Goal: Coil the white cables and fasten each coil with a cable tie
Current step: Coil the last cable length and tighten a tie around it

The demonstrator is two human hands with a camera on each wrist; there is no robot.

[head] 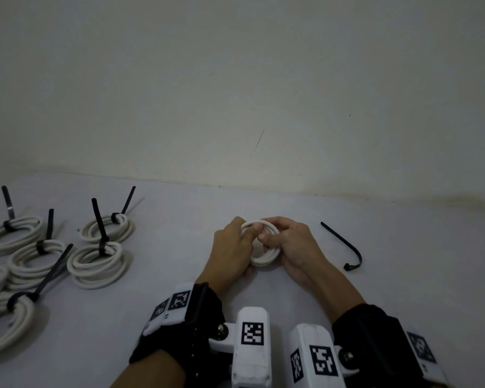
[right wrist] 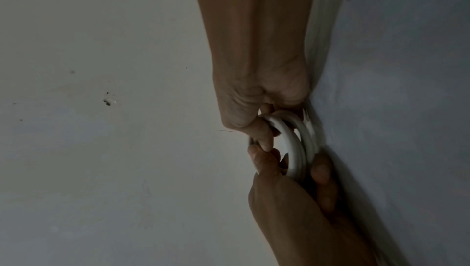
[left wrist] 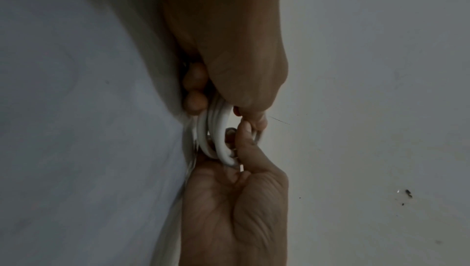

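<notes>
A white cable coil stands on the pale table at centre, held between both hands. My left hand grips its left side, thumb over the top strands. On the other side my right hand curls fingers and thumb round the upper right loops. The left wrist view shows the coil edge-on, pinched by the left hand, with the right hand above it. Seen from the right wrist, the coil sits between the right hand and the left hand. A loose black cable tie lies just right of the hands.
Several white coils fastened with black ties lie at the table's left side, tie tails sticking up. A plain wall rises directly behind the table. Bare tabletop shows at the right around the loose tie and in front of the tied coils.
</notes>
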